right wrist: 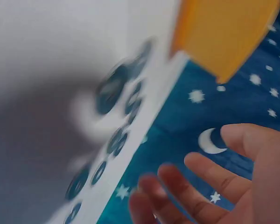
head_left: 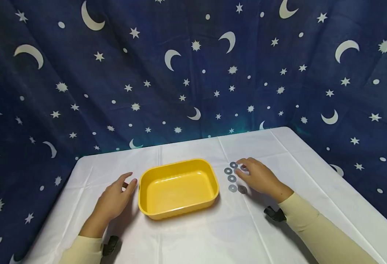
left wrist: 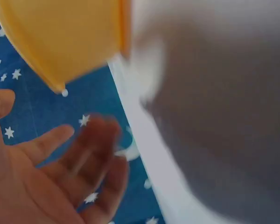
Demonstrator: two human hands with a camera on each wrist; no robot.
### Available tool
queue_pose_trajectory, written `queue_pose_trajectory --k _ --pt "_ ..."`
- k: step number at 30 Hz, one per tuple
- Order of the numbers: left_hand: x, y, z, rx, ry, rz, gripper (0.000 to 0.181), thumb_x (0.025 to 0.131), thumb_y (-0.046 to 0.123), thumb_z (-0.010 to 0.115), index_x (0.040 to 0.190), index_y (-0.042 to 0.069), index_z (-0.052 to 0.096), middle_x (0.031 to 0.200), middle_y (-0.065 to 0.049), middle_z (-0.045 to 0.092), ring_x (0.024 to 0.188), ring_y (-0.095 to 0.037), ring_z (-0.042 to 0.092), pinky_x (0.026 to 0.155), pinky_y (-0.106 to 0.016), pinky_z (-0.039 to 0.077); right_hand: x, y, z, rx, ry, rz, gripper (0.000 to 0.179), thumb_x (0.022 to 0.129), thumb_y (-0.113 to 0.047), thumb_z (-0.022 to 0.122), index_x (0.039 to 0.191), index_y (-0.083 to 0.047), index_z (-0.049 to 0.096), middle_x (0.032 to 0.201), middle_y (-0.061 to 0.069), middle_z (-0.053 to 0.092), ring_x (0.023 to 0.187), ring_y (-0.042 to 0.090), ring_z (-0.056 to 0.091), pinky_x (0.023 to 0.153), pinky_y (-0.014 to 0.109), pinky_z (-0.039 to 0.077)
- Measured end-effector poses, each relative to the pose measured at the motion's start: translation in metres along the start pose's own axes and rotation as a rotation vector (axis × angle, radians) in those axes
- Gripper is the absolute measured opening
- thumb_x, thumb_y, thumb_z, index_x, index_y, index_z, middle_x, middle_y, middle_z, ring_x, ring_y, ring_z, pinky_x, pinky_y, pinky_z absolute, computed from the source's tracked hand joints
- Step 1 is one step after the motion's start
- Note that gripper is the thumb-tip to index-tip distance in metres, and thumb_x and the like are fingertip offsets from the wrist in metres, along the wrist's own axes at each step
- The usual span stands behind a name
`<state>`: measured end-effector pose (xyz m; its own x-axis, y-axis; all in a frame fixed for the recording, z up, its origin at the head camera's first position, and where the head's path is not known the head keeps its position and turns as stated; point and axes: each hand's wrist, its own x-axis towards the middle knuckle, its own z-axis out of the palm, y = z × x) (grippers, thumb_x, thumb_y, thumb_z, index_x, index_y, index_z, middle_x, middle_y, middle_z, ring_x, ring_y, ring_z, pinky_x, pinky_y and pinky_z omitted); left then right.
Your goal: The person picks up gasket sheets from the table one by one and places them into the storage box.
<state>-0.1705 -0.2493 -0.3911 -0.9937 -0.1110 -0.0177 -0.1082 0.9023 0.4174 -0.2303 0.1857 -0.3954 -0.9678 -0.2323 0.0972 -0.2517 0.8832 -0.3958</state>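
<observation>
A yellow rectangular tray (head_left: 176, 190) with rounded corners sits near the middle of the table, nothing inside it. Just off its left end is my left hand (head_left: 114, 200), fingers loosely bent and holding nothing. To the right of the tray lies a loose group of flat grey washers (head_left: 232, 178), one of them darker (head_left: 242, 189). My right hand (head_left: 260, 176) hovers over the right side of this group and partly hides some washers. In the right wrist view its fingers (right wrist: 210, 179) are spread apart with nothing between them, and blurred washers (right wrist: 113, 91) show on the table.
A white cloth (head_left: 193, 238) covers the table. Behind it and at both sides hangs a dark blue curtain (head_left: 167, 91) printed with moons and stars. Each wrist carries a black strap piece (head_left: 275, 213) below the sleeve.
</observation>
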Motion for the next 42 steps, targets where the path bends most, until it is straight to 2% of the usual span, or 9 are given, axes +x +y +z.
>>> queue_pose_trajectory --k 2,5,8,11,16,20,26,32,42 --pt "0.0 0.005 0.005 -0.146 -0.081 -0.022 0.066 0.091 0.062 0.03 0.14 0.018 0.035 0.11 -0.015 0.059 0.082 -0.024 0.059 0.069 -0.038 0.051 -0.003 -0.002 0.002 0.099 -0.02 -0.003 0.033 0.089 -0.034 0.057 0.115 -0.013 0.059 0.091 0.006 0.062 0.077 0.02 0.057 0.067 0.035 0.052" --pt "0.0 0.009 0.014 -0.323 -0.143 -0.03 0.05 0.095 0.044 0.041 0.138 0.018 0.039 0.097 -0.01 0.058 0.068 -0.017 0.052 0.058 -0.026 0.046 -0.007 -0.003 0.008 0.197 -0.057 -0.011 0.023 0.088 -0.028 0.059 0.106 -0.013 0.062 0.072 0.001 0.055 0.057 0.014 0.049 0.049 0.026 0.044" --pt "0.0 0.012 0.021 -0.428 -0.167 -0.028 0.047 0.093 0.029 0.048 0.137 0.017 0.04 0.088 -0.008 0.053 0.063 -0.016 0.047 0.053 -0.024 0.043 -0.011 -0.002 0.014 0.234 -0.093 -0.018 0.018 0.087 -0.025 0.061 0.1 -0.014 0.061 0.067 0.0 0.052 0.051 0.013 0.047 0.044 0.024 0.041" --pt "-0.001 0.013 0.026 -0.5 -0.197 -0.032 0.051 0.09 0.022 0.052 0.138 0.018 0.037 0.085 -0.008 0.05 0.059 -0.015 0.043 0.049 -0.024 0.041 -0.013 0.0 0.02 0.246 -0.144 -0.021 0.016 0.085 -0.024 0.064 0.098 -0.015 0.06 0.065 0.001 0.051 0.049 0.013 0.046 0.043 0.024 0.04" --pt "-0.005 0.007 0.031 -0.589 -0.248 -0.032 0.056 0.089 0.02 0.056 0.14 0.025 0.033 0.082 -0.008 0.048 0.054 -0.016 0.043 0.046 -0.024 0.042 -0.012 0.001 0.028 0.243 -0.223 -0.06 0.021 0.082 -0.023 0.068 0.1 -0.015 0.059 0.065 0.001 0.05 0.052 0.012 0.045 0.044 0.022 0.038" --pt "-0.006 0.001 0.033 -0.662 -0.301 -0.029 0.058 0.089 0.023 0.057 0.141 0.027 0.03 0.078 -0.007 0.046 0.057 -0.017 0.047 0.048 -0.026 0.044 -0.012 0.002 0.034 0.222 -0.254 -0.051 0.024 0.08 -0.021 0.069 0.101 -0.017 0.059 0.066 0.0 0.05 0.056 0.012 0.045 0.047 0.021 0.037" --pt "-0.004 -0.004 0.035 -0.74 -0.356 -0.054 0.057 0.09 0.031 0.056 0.14 0.027 0.029 0.073 -0.005 0.046 0.058 -0.018 0.048 0.05 -0.026 0.044 -0.009 0.003 0.038 0.201 -0.239 0.004 0.026 0.08 -0.021 0.07 0.103 -0.021 0.057 0.066 0.0 0.049 0.057 0.013 0.045 0.05 0.023 0.037" --pt "-0.001 -0.005 0.035 -0.786 -0.401 -0.037 0.057 0.091 0.033 0.054 0.141 0.027 0.026 0.075 -0.005 0.048 0.06 -0.02 0.05 0.052 -0.026 0.045 -0.008 0.006 0.038 0.182 -0.228 0.003 0.028 0.08 -0.022 0.069 0.105 -0.022 0.055 0.066 0.0 0.049 0.057 0.014 0.045 0.049 0.023 0.037" --pt "0.004 -0.006 0.033 -0.854 -0.467 0.008 0.06 0.093 0.038 0.05 0.144 0.03 0.019 0.088 -0.011 0.052 0.062 -0.017 0.052 0.06 -0.028 0.052 -0.004 0.007 0.035 0.167 -0.222 0.023 0.03 0.081 -0.024 0.069 0.108 -0.022 0.055 0.067 0.001 0.049 0.057 0.014 0.046 0.05 0.024 0.038"
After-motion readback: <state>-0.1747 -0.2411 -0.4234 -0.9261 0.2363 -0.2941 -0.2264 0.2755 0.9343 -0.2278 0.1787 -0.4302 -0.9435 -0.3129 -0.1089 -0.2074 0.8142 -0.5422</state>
